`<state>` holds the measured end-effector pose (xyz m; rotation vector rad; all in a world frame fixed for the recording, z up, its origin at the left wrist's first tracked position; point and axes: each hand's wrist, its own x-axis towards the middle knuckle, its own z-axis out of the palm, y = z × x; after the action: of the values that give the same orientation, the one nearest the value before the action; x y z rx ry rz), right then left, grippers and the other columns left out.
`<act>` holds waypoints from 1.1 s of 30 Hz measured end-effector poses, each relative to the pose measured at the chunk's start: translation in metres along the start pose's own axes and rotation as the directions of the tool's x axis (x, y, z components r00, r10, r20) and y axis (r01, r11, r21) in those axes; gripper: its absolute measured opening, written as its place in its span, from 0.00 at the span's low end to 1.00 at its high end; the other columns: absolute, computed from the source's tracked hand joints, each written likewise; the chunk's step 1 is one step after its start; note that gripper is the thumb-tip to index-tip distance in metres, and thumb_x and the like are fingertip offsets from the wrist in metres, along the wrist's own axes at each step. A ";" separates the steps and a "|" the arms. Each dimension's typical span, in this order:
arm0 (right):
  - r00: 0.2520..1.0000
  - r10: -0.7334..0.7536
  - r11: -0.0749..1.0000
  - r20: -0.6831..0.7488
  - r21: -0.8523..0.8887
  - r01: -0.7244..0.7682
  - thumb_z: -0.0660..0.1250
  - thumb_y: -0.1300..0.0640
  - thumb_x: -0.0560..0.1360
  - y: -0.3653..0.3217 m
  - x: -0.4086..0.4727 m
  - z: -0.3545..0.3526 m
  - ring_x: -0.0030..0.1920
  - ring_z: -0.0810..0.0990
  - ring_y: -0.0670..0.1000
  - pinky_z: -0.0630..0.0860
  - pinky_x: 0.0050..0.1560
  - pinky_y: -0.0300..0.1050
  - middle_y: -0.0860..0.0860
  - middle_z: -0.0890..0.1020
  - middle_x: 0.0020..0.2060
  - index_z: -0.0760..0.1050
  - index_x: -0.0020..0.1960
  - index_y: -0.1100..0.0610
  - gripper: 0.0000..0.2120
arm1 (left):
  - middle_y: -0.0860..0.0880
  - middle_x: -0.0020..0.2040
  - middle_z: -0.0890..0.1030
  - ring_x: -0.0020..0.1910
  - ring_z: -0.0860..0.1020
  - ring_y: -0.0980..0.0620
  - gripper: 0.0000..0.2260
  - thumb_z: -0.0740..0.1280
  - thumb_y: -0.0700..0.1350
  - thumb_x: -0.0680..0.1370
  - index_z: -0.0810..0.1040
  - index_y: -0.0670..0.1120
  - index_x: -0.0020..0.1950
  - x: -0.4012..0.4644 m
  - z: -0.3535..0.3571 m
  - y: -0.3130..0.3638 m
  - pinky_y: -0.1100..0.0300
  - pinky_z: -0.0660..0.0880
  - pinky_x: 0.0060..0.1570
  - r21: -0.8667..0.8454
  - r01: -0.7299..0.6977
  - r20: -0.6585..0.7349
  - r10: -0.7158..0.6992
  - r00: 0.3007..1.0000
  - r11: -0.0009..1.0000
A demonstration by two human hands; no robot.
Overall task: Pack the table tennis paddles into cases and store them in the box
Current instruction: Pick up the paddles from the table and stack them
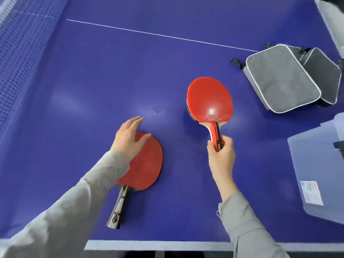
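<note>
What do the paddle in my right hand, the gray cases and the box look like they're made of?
Held paddle: smooth red rubber face, judging by its glossy glare spot, with a pale handle that looks like wood. Gray cases: soft fabric, apparently, with a matte, faintly fuzzy surface and white piped edges. Box: likely translucent plastic, with a frosted, slightly see-through wall and a stuck-on label.

Both my arms are covered by long sleeves of plain light grey cloth, loose and softly creased. My left sleeve ends at the wrist in a simple hemmed edge, and a seam line runs across the forearm. My right sleeve has a cuff with an open slit at its inner side, where a small flap of cloth stands out. My left hand and right hand are bare: no gloves, rings or watch show.
</note>
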<state>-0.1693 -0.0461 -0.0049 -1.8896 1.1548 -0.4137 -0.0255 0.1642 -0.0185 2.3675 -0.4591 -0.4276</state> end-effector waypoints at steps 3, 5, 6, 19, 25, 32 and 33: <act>0.999 0.041 0.999 -0.024 -0.001 -0.041 0.67 0.57 0.75 0.012 -0.043 0.001 0.43 0.78 0.51 0.77 0.46 0.51 0.51 0.79 0.45 0.71 0.55 0.57 0.11 | 0.47 0.66 0.70 0.66 0.66 0.48 0.27 0.71 0.49 0.73 0.68 0.46 0.71 -0.061 -0.010 -0.028 0.52 0.65 0.67 -0.071 0.095 -0.095 -0.101 0.990 0.993; 0.997 0.065 0.998 -0.036 -0.005 -0.065 0.67 0.57 0.75 0.021 -0.069 0.001 0.42 0.78 0.50 0.77 0.45 0.51 0.50 0.79 0.43 0.71 0.55 0.56 0.10 | 0.48 0.62 0.70 0.63 0.66 0.48 0.29 0.73 0.50 0.71 0.69 0.47 0.69 -0.095 -0.008 -0.042 0.53 0.66 0.64 -0.101 0.165 -0.118 -0.177 0.977 0.981; 0.996 0.075 0.997 -0.040 -0.006 -0.076 0.67 0.57 0.75 0.025 -0.080 0.000 0.40 0.77 0.49 0.77 0.45 0.50 0.49 0.78 0.42 0.71 0.55 0.56 0.10 | 0.49 0.59 0.70 0.61 0.67 0.47 0.29 0.75 0.51 0.69 0.70 0.46 0.67 -0.109 -0.005 -0.046 0.54 0.66 0.63 -0.105 0.185 -0.125 -0.198 0.972 0.977; 0.996 0.084 0.995 0.040 -0.050 -0.082 0.66 0.56 0.76 0.058 -0.174 -0.013 0.42 0.78 0.47 0.73 0.39 0.38 0.49 0.77 0.44 0.70 0.58 0.57 0.12 | 0.48 0.52 0.73 0.54 0.72 0.46 0.16 0.71 0.46 0.71 0.73 0.43 0.55 -0.181 0.028 -0.044 0.54 0.70 0.46 0.018 0.449 0.012 -0.449 0.893 0.893; 0.994 0.064 0.998 0.088 -0.031 -0.061 0.66 0.57 0.76 0.064 -0.187 -0.025 0.43 0.78 0.47 0.74 0.40 0.37 0.50 0.77 0.45 0.70 0.59 0.58 0.13 | 0.47 0.43 0.79 0.38 0.80 0.44 0.16 0.72 0.39 0.70 0.72 0.42 0.55 -0.183 0.035 -0.014 0.52 0.79 0.47 -0.416 0.579 0.197 -0.552 0.810 0.701; 0.991 0.019 1.000 0.136 -0.007 -0.018 0.65 0.58 0.76 0.052 -0.192 -0.024 0.45 0.77 0.45 0.74 0.43 0.36 0.50 0.77 0.48 0.69 0.61 0.57 0.15 | 0.37 0.51 0.78 0.42 0.81 0.40 0.15 0.64 0.32 0.77 0.69 0.39 0.62 -0.190 0.057 0.006 0.44 0.79 0.51 -0.738 0.528 0.404 -0.352 0.844 0.420; 0.990 0.006 1.000 0.139 -0.003 -0.006 0.65 0.59 0.76 0.049 -0.194 -0.020 0.44 0.77 0.44 0.72 0.42 0.32 0.49 0.77 0.47 0.69 0.61 0.58 0.14 | 0.37 0.50 0.78 0.42 0.81 0.40 0.15 0.64 0.32 0.77 0.69 0.39 0.63 -0.191 0.059 0.005 0.44 0.79 0.51 -0.737 0.519 0.398 -0.344 0.851 0.433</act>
<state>-0.3100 0.0974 -0.0044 -1.8857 1.0687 -0.2723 -0.2199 0.2097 -0.0231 1.4449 0.2942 -0.8925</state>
